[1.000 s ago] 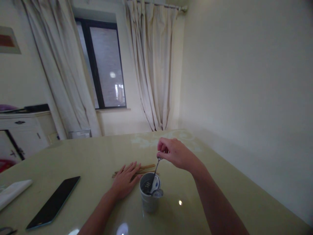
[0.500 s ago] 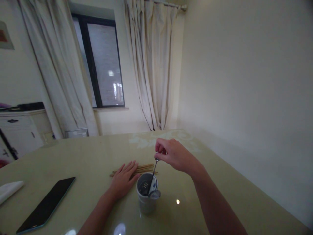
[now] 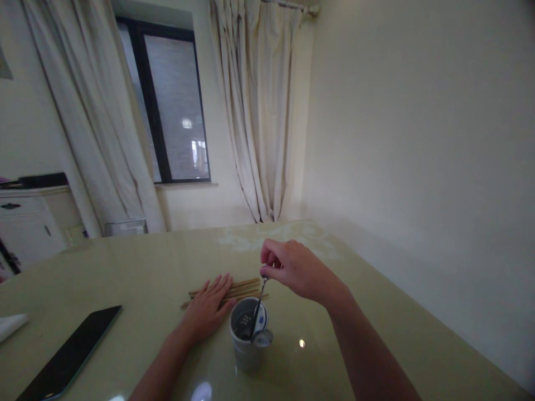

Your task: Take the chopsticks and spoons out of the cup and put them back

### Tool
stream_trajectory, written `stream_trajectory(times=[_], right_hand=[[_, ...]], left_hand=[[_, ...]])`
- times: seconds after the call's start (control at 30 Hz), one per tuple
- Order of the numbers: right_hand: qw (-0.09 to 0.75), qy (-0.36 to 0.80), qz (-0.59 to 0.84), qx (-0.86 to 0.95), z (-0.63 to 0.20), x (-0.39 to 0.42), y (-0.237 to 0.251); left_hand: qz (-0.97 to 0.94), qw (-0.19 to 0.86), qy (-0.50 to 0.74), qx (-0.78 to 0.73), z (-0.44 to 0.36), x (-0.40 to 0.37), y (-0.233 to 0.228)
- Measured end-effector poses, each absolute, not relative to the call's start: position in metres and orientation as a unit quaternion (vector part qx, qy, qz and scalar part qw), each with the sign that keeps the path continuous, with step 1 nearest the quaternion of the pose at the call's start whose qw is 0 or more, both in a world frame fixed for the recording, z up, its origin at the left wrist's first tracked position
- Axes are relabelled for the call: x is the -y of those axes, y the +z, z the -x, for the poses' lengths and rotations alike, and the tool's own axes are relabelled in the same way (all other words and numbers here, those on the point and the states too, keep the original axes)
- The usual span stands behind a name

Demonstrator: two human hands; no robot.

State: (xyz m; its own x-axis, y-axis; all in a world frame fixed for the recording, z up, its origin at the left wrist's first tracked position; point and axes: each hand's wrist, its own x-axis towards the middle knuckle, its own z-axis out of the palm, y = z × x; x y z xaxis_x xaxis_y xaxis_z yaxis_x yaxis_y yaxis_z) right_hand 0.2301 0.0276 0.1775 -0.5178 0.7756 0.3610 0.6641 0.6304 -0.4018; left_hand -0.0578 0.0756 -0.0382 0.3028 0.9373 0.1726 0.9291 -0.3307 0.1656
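Our right hand [image 3: 292,267] still pinches the spoon [image 3: 258,303], lowered slightly into the cup [image 3: 247,345] on the bench [image 3: 125,273]. Our left hand [image 3: 204,312] stays flat and open on the chopsticks [image 3: 246,288], holding nothing.

No readable text, label, brand, number or sign anywhere; phone [image 3: 69,355] screen near table's [image 3: 125,267] left edge dark, blank; cup [image 3: 247,345] wall plain; blue mark inside cup too blurred to read.
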Motion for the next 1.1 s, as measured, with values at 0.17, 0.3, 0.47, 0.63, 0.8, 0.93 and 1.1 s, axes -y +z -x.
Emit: stream_trajectory(times=[0.17, 0.3, 0.47, 0.63, 0.8, 0.93, 1.1], right_hand=[[0.256, 0.101, 0.415, 0.867, -0.23, -0.027, 0.177], [0.268, 0.105, 0.413, 0.864, -0.231, -0.026, 0.177], [0.265, 0.104, 0.417, 0.863, -0.23, -0.024, 0.178], [0.258, 0.098, 0.415, 0.867, -0.229, -0.023, 0.179], [0.255, 0.094, 0.421, 0.865, -0.231, -0.023, 0.178], [0.263, 0.091, 0.417, 0.865, -0.231, -0.023, 0.179], [0.271, 0.096, 0.416, 0.863, -0.232, -0.023, 0.18]], left_hand=[[-0.803, 0.008, 0.132, -0.582, 0.057, -0.074, -0.042], [-0.801, 0.017, 0.116, -0.588, 0.056, -0.067, -0.04], [-0.786, 0.014, 0.104, -0.609, 0.052, -0.068, -0.033], [-0.787, 0.02, 0.116, -0.606, 0.05, -0.067, -0.03], [-0.791, 0.026, 0.111, -0.601, 0.051, -0.059, -0.031], [-0.786, 0.024, 0.094, -0.611, 0.048, -0.057, -0.032], [-0.775, 0.015, 0.095, -0.624, 0.043, -0.055, -0.028]])
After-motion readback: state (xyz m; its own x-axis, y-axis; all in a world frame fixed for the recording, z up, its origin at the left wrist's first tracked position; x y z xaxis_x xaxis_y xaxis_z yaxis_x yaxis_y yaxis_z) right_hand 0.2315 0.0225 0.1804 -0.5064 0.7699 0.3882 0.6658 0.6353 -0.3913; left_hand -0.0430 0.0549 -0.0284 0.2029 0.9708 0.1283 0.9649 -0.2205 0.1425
